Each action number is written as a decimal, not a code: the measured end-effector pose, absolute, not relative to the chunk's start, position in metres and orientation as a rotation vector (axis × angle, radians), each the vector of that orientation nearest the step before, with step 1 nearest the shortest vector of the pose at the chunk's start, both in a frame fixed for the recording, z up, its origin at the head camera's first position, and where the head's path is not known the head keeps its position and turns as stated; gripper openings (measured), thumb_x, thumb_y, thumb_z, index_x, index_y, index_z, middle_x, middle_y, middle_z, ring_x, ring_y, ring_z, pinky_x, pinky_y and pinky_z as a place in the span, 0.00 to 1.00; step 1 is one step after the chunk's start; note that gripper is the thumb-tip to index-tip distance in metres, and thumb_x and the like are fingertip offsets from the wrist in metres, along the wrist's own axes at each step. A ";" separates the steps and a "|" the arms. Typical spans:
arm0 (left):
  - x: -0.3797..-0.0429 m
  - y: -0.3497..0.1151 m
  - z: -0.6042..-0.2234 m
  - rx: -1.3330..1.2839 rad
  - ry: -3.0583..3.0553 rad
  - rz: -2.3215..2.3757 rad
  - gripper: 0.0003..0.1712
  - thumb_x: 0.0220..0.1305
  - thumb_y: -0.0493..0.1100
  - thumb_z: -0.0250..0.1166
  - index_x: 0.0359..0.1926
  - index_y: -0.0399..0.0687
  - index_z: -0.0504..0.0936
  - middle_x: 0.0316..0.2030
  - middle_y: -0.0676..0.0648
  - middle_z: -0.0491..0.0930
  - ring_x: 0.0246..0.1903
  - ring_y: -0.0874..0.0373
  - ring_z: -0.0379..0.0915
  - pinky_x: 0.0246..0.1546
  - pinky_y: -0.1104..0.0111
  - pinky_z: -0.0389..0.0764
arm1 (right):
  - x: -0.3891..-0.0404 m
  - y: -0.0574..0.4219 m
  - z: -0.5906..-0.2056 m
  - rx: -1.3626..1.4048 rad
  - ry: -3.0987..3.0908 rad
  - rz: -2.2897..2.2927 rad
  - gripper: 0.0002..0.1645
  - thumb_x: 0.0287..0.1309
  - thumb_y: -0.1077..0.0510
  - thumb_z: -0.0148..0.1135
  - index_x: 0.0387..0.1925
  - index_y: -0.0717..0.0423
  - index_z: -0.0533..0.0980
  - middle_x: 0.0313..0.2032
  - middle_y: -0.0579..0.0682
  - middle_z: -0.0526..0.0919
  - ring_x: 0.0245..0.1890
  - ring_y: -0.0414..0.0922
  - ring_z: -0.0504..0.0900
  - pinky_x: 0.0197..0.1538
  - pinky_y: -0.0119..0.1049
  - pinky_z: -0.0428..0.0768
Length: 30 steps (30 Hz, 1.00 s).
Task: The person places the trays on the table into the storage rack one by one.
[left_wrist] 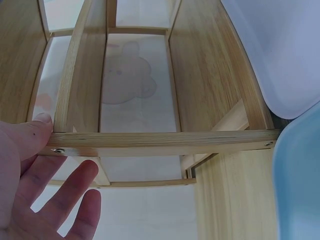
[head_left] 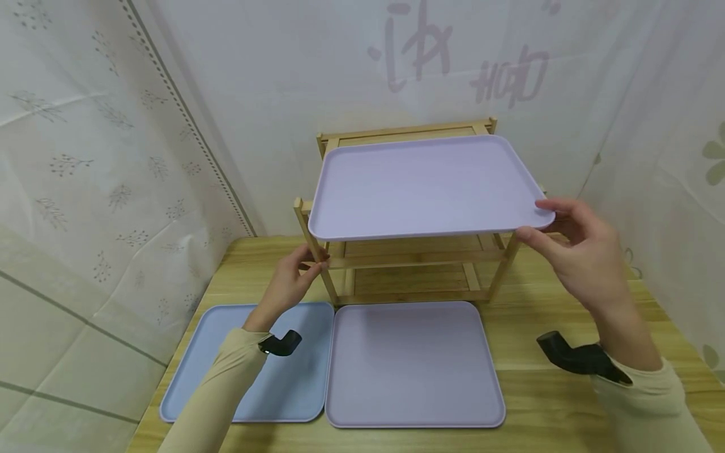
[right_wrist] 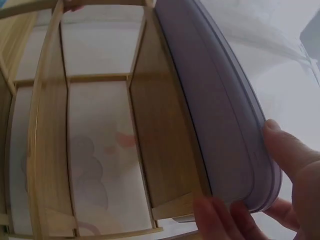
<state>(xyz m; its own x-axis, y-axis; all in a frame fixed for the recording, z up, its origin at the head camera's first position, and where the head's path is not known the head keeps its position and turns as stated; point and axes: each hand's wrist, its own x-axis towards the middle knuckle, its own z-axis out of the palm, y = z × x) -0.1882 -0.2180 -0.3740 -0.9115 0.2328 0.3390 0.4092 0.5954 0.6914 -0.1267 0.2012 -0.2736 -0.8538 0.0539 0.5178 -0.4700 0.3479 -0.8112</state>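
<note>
Upper pale purple rectangular tray (head_left: 425, 185) looks plastic, smooth, matt. Lower pale purple rectangular tray (head_left: 413, 371) and light blue rectangular tray (head_left: 300, 384) look the same. Tan open-frame rack (head_left: 413, 258) is wood, grain showing; small silvery screw (left_wrist: 59, 150) looks metal. Yellowish-brown counter (head_left: 527, 402): wood-grain, smooth. White printed curtain (head_left: 283, 94): creased cloth.

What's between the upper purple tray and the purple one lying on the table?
In the head view, part of the wooden rack shows between the upper purple tray and the lower purple tray.

Upper tray (head_left: 427, 185) overlies rack (head_left: 419, 258); front tray (head_left: 415, 365) lies before it, left tray (head_left: 289, 384) beside that.
</note>
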 end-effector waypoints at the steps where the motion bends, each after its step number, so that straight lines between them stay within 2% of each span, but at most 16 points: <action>1: -0.188 -0.218 -0.374 -0.530 -2.611 -1.214 0.13 0.59 0.43 0.60 0.46 0.47 0.75 0.42 0.51 0.79 0.43 0.57 0.74 0.42 0.59 0.75 | -0.127 0.201 -0.274 0.342 -2.176 1.408 0.26 0.41 0.70 0.67 0.47 0.65 0.72 0.42 0.47 0.73 0.37 0.37 0.75 0.37 0.18 0.75; 6: -0.187 -0.218 -0.374 -0.524 -2.611 -1.220 0.12 0.59 0.43 0.60 0.45 0.48 0.75 0.42 0.51 0.79 0.43 0.58 0.74 0.42 0.59 0.75 | -0.127 0.198 -0.275 0.315 -2.165 1.139 0.20 0.36 0.66 0.72 0.35 0.65 0.76 0.36 0.36 0.66 0.36 0.34 0.70 0.38 0.14 0.71; 9: -0.187 -0.218 -0.374 -0.523 -2.616 -1.215 0.12 0.59 0.43 0.60 0.45 0.49 0.74 0.42 0.51 0.79 0.43 0.58 0.74 0.42 0.59 0.75 | -0.130 0.197 -0.276 0.311 -2.141 1.043 0.18 0.34 0.63 0.74 0.30 0.63 0.77 0.36 0.32 0.64 0.39 0.30 0.66 0.42 0.18 0.66; 12: -0.186 -0.218 -0.374 -0.522 -2.618 -1.208 0.12 0.60 0.43 0.59 0.44 0.49 0.74 0.42 0.51 0.80 0.42 0.57 0.75 0.42 0.59 0.75 | -0.136 0.197 -0.276 0.315 -2.119 0.958 0.19 0.32 0.60 0.75 0.29 0.63 0.78 0.38 0.42 0.71 0.43 0.33 0.64 0.43 0.26 0.59; 16: -0.186 -0.217 -0.373 -0.533 -2.614 -1.200 0.12 0.60 0.43 0.59 0.44 0.48 0.74 0.42 0.49 0.80 0.43 0.56 0.75 0.42 0.58 0.75 | -0.143 0.197 -0.275 0.321 -2.106 0.917 0.20 0.34 0.57 0.75 0.30 0.64 0.78 0.43 0.61 0.74 0.48 0.49 0.68 0.45 0.37 0.56; 19: -0.186 -0.217 -0.373 -0.542 -2.610 -1.194 0.12 0.60 0.43 0.59 0.45 0.47 0.74 0.42 0.49 0.80 0.43 0.55 0.75 0.41 0.58 0.75 | -0.148 0.196 -0.274 0.311 -2.112 0.913 0.20 0.36 0.57 0.73 0.31 0.65 0.77 0.45 0.63 0.75 0.49 0.56 0.68 0.45 0.43 0.58; 25: -0.187 -0.217 -0.373 -0.538 -2.615 -1.209 0.12 0.60 0.43 0.59 0.44 0.47 0.74 0.42 0.49 0.80 0.43 0.55 0.75 0.42 0.57 0.75 | -0.155 0.192 -0.272 0.288 -2.134 0.946 0.19 0.42 0.54 0.70 0.31 0.66 0.77 0.47 0.63 0.76 0.51 0.57 0.69 0.49 0.50 0.60; 30: -0.187 -0.216 -0.373 -0.513 -2.622 -1.216 0.12 0.60 0.43 0.59 0.44 0.47 0.74 0.42 0.49 0.80 0.43 0.55 0.75 0.41 0.57 0.74 | -0.162 0.189 -0.268 0.276 -2.154 0.961 0.19 0.44 0.53 0.69 0.31 0.65 0.77 0.47 0.62 0.76 0.51 0.56 0.69 0.52 0.51 0.61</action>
